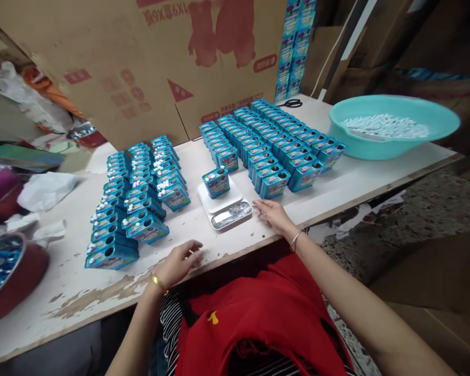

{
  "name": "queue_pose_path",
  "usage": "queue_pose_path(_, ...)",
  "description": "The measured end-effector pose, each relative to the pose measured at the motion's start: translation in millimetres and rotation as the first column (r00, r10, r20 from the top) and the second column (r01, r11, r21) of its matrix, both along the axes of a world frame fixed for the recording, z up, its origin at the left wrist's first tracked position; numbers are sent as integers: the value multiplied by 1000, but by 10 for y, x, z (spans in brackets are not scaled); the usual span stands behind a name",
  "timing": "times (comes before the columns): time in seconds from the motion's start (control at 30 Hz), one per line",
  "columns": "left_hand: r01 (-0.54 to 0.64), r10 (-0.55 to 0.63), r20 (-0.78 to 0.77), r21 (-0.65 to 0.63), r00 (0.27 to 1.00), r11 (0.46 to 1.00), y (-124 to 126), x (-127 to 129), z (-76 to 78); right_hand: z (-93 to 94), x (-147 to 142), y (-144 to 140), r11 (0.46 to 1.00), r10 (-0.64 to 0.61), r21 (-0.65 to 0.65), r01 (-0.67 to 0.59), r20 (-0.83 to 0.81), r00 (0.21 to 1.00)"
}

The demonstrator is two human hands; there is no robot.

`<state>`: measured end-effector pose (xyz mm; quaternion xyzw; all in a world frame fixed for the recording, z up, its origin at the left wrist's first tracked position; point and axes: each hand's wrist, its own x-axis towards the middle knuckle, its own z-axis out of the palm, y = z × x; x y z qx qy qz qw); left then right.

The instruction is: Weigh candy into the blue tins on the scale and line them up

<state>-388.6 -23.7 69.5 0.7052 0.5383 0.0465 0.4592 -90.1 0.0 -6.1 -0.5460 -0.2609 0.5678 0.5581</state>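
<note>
We are observing a worn white worktable (337, 190) with chipped paint along its near edge. At its centre a small white digital scale (224, 204) is carrying one blue printed cardboard box (216, 181), standing upright on the platform. The right hand (273, 215) is resting flat on the table just beside the scale, at its 3 o'clock, fingers spread loosely and gripping nothing; fingertips are near the scale's edge, though we cannot tell whether they are touching. The left hand (179, 263) is lying at the scale's 7 o'clock on the table edge, fingers curled loosely together, holding nothing. We are recording a block of matching blue boxes (139, 201) at the scale's 9 o'clock and a larger block of blue boxes (270, 143) at its 1 o'clock. A teal plastic basin (391, 128) of small white pieces is sitting at 2 o'clock, well apart. A large brown cardboard sheet (141, 62) is standing at 12 o'clock
</note>
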Motion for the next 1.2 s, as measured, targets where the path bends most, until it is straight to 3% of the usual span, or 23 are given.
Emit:
queue_pose_path(0.1, -268, 278, 174, -79, 945, 960, 208, 202, -180, -21, -16, 23, 1000, 25, -10, -25, 19, 999)
queue_pose_path(0.2, -360, 401, 292, -186, 868, 914, 414, 398, -302, -23, -42, 34, 998, 63, -13, -62, 43, 997)
queue_pose_path(0.37, -374, 422, 323, -201, 847, 905, 667, 494, -388, 39, -198, -14, 997, 78, 3, -79, 110, 991)
queue_pose_path(0.5, -419, 453, 303, -173, 839, 891, 663, 296, -411, 60, -373, -159, 989, 148, -34, -145, 137, 979)
queue_pose_path(0.63, -369, 401, 240, -169, 884, 914, 533, 29, -381, 85, -419, -256, 961, 272, -81, -263, 121, 955)
queue_pose_path(0.67, -357, 371, 204, -102, 906, 929, 507, -16, -352, 127, -406, -242, 961, 272, -92, -262, 123, 954)
queue_pose_path(0.73, -335, 316, 129, 179, 940, 925, 485, -60, -259, 282, -372, -153, 970, 237, -91, -225, 153, 959)
queue_pose_path(0.8, -264, 268, 71, 537, 961, 801, 508, -44, -132, 511, -356, -1, 980, 198, -35, -195, 217, 956)
queue_pose_path(0.87, -142, 194, 21, 760, 981, 634, 567, 14, -1, 754, -382, 174, 977, 169, 72, -201, 311, 935)
queue_pose_path(0.9, -73, 147, -15, 815, 989, 575, 603, 50, 53, 858, -412, 256, 969, 150, 132, -210, 362, 920)
queue_pose_path(0.97, 58, 57, -102, 854, 993, 516, 677, 126, 130, 997, -493, 386, 938, 121, 239, -249, 448, 886)
queue_pose_path(1.07, 178, -20, -194, 851, 981, 493, 769, 228, 171, 1048, -615, 485, 894, 136, 294, -338, 541, 830)
queue_pose_path(1.2, 228, -88, -212, 862, 973, 453, 861, 359, 171, 1034, -699, 527, 863, 220, 247, -440, 602, 768)
